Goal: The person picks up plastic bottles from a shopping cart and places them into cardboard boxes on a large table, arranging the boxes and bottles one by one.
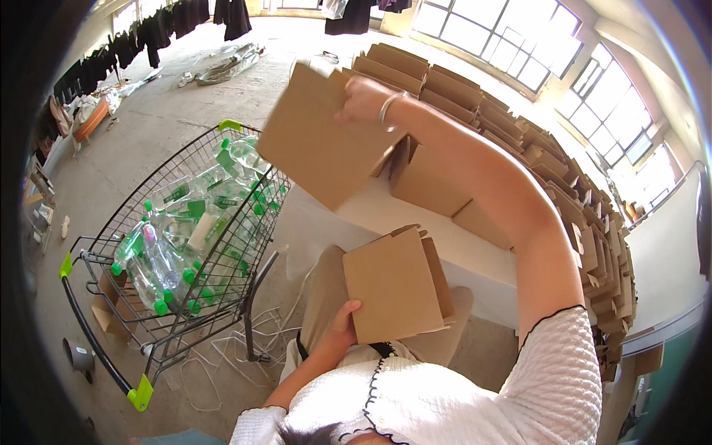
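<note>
My left hand (pixel 343 324) grips the lower left edge of a small brown cardboard box (pixel 393 285) over my lap. Its thumb lies on the front panel, and flaps stand out along the box's right side and top. My right arm reaches far forward, and my right hand (pixel 365 99) is closed on the upper right edge of another cardboard box (pixel 319 137). This second box is raised and tilted in front of the cart's far corner. Some of the right hand's fingers are hidden.
At the left stands a wire shopping cart (pixel 256 222) full of clear plastic bottles (pixel 165 256) with green caps. Stacked cardboard boxes (pixel 545 159) rise along the right, behind a white surface (pixel 475 256). White cords (pixel 245 341) lie on the floor. Dark clothes (pixel 152 33) hang far off.
</note>
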Demonstrator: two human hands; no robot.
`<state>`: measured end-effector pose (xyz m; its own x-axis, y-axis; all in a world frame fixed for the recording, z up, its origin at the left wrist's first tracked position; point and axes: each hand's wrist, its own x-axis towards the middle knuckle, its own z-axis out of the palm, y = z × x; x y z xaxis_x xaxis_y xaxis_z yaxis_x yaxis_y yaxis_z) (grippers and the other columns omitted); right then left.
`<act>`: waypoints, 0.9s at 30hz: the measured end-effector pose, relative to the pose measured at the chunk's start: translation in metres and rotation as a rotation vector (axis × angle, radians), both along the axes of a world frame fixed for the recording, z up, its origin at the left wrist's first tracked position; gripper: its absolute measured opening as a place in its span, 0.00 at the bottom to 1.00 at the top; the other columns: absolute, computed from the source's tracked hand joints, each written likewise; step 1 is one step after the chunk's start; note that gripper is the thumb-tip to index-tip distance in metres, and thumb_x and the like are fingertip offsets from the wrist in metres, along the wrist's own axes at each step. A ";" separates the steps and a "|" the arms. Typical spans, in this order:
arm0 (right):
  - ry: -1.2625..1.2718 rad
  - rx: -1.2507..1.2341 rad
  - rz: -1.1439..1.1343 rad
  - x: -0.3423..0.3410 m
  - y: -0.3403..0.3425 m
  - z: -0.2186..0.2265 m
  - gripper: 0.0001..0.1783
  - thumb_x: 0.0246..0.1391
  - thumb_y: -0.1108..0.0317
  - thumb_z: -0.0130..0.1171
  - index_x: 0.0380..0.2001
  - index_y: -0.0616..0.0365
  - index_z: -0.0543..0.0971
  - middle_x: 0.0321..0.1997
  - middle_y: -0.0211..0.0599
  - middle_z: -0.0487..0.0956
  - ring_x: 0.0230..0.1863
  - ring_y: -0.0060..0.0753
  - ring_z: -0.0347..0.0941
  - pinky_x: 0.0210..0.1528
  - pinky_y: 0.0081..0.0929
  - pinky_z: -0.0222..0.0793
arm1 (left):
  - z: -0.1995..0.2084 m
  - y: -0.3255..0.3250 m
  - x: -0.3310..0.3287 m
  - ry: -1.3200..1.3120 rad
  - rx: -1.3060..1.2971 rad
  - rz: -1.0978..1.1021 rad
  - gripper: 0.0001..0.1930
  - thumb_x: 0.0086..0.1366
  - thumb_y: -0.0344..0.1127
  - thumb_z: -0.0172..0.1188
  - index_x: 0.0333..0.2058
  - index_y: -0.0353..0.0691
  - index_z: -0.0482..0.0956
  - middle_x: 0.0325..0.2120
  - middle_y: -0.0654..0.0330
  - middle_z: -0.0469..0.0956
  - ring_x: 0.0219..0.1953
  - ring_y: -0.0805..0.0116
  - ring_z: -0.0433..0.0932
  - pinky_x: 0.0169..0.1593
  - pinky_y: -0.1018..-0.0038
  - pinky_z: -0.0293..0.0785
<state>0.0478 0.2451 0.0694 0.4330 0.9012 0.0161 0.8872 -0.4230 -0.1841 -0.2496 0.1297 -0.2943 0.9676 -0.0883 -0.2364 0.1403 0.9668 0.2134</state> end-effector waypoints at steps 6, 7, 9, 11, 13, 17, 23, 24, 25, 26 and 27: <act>0.066 0.352 0.003 0.027 -0.024 0.088 0.31 0.40 0.54 0.73 0.41 0.69 0.79 0.45 0.50 0.79 0.47 0.42 0.77 0.48 0.34 0.73 | -0.017 0.008 -0.011 -0.063 -0.094 0.113 0.36 0.55 0.51 0.66 0.59 0.40 0.71 0.53 0.54 0.77 0.54 0.54 0.77 0.56 0.53 0.76; 0.053 0.388 0.021 0.033 -0.041 0.100 0.31 0.41 0.54 0.72 0.41 0.70 0.79 0.40 0.46 0.80 0.43 0.40 0.77 0.46 0.33 0.73 | -0.017 0.008 -0.009 -0.095 -0.101 0.128 0.35 0.55 0.51 0.66 0.59 0.41 0.71 0.53 0.54 0.77 0.54 0.54 0.77 0.56 0.53 0.76; 0.086 0.405 -0.031 0.038 -0.072 0.125 0.28 0.45 0.56 0.71 0.41 0.71 0.80 0.33 0.38 0.81 0.34 0.34 0.78 0.41 0.32 0.73 | -0.019 0.011 -0.011 -0.194 -0.148 0.116 0.35 0.57 0.54 0.64 0.59 0.42 0.71 0.54 0.55 0.77 0.55 0.53 0.76 0.57 0.52 0.75; -0.986 -0.060 0.422 0.059 -0.122 0.148 0.15 0.59 0.55 0.52 0.43 0.38 0.86 0.44 0.27 0.85 0.45 0.43 0.78 0.53 0.35 0.70 | -0.006 0.005 -0.005 -0.207 -0.155 0.133 0.35 0.58 0.58 0.61 0.60 0.43 0.71 0.54 0.57 0.77 0.55 0.54 0.76 0.57 0.52 0.75; -0.623 0.143 0.087 0.037 -0.169 0.152 0.16 0.55 0.53 0.60 0.43 0.45 0.86 0.41 0.33 0.85 0.41 0.38 0.79 0.49 0.35 0.73 | 0.038 0.003 -0.007 -0.127 -0.108 0.208 0.38 0.59 0.62 0.57 0.61 0.42 0.69 0.55 0.58 0.76 0.54 0.56 0.77 0.57 0.55 0.75; -0.091 0.270 -0.456 -0.038 -0.255 0.151 0.19 0.53 0.54 0.68 0.48 0.44 0.84 0.41 0.29 0.85 0.41 0.29 0.79 0.46 0.31 0.74 | 0.015 0.022 0.009 -0.134 -0.034 0.322 0.33 0.66 0.61 0.47 0.59 0.43 0.72 0.54 0.59 0.77 0.56 0.58 0.76 0.58 0.58 0.74; 0.165 0.256 -0.293 -0.058 -0.362 0.094 0.14 0.54 0.65 0.65 0.35 0.67 0.80 0.22 0.28 0.75 0.26 0.23 0.69 0.33 0.28 0.68 | 0.005 0.069 0.004 -0.166 0.200 0.565 0.28 0.66 0.54 0.50 0.57 0.42 0.73 0.54 0.59 0.77 0.55 0.61 0.76 0.59 0.61 0.73; 0.015 0.256 -0.290 -0.068 -0.379 0.081 0.11 0.53 0.66 0.65 0.27 0.64 0.79 0.18 0.35 0.75 0.22 0.29 0.71 0.33 0.30 0.69 | 0.003 0.072 0.006 -0.186 0.158 0.545 0.27 0.65 0.52 0.52 0.57 0.42 0.73 0.54 0.59 0.76 0.56 0.61 0.75 0.59 0.61 0.73; -0.013 0.177 -0.315 -0.073 -0.394 0.072 0.09 0.52 0.67 0.65 0.26 0.63 0.79 0.18 0.38 0.74 0.23 0.34 0.72 0.33 0.31 0.69 | 0.007 0.076 0.007 -0.206 0.121 0.531 0.27 0.64 0.50 0.55 0.57 0.42 0.73 0.55 0.60 0.76 0.56 0.60 0.75 0.59 0.60 0.73; -0.047 0.093 -0.340 -0.078 -0.409 0.067 0.08 0.51 0.69 0.65 0.25 0.63 0.79 0.18 0.42 0.74 0.23 0.38 0.72 0.34 0.32 0.70 | 0.011 0.079 0.012 -0.231 0.077 0.518 0.27 0.62 0.48 0.58 0.58 0.41 0.73 0.56 0.60 0.76 0.57 0.60 0.74 0.60 0.59 0.72; -0.076 0.008 -0.355 -0.079 -0.422 0.061 0.07 0.50 0.70 0.65 0.25 0.62 0.79 0.19 0.45 0.74 0.23 0.43 0.72 0.34 0.33 0.70 | 0.012 0.084 0.017 -0.245 0.082 0.501 0.28 0.61 0.46 0.60 0.58 0.41 0.73 0.56 0.60 0.75 0.57 0.60 0.74 0.60 0.58 0.72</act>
